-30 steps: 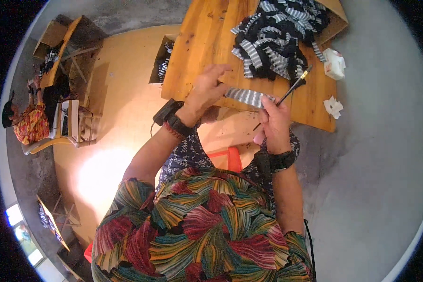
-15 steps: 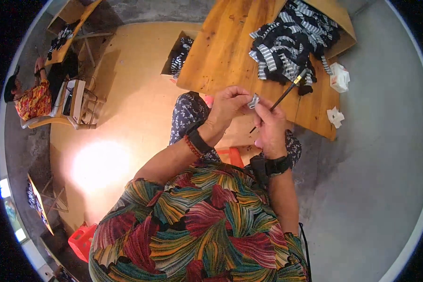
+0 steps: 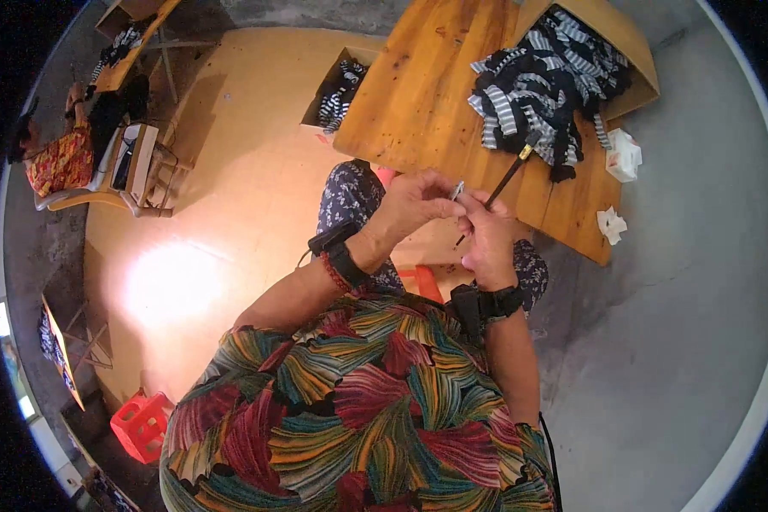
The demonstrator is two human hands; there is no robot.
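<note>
My left hand (image 3: 411, 212) and my right hand (image 3: 490, 241) meet in front of me, over my lap. Between their fingertips is a small grey-and-white piece (image 3: 458, 190), perhaps fabric, partly hidden by the fingers; the left fingers are pinched on it. A thin black rod-like tool (image 3: 509, 182) with a gold-coloured band near its upper end slants through my closed right hand. Its thin lower tip shows below the fingers. Beyond the hands, a pile of black and grey-striped knit pieces (image 3: 520, 107) spills onto the wooden table (image 3: 418, 94).
A cardboard box (image 3: 636, 51) lies behind the pile. At the table's right edge are a tissue pack (image 3: 623, 156) and a crumpled tissue (image 3: 611, 225). Another box (image 3: 316, 107) stands left of the table. A person (image 3: 64, 162) sits far left; a red stool (image 3: 141, 427) is lower left.
My left hand has turned, and the small grey-and-white piece now shows narrower between the fingertips. The black tool has shifted slightly left and down. The table appears a little lower and farther right.
</note>
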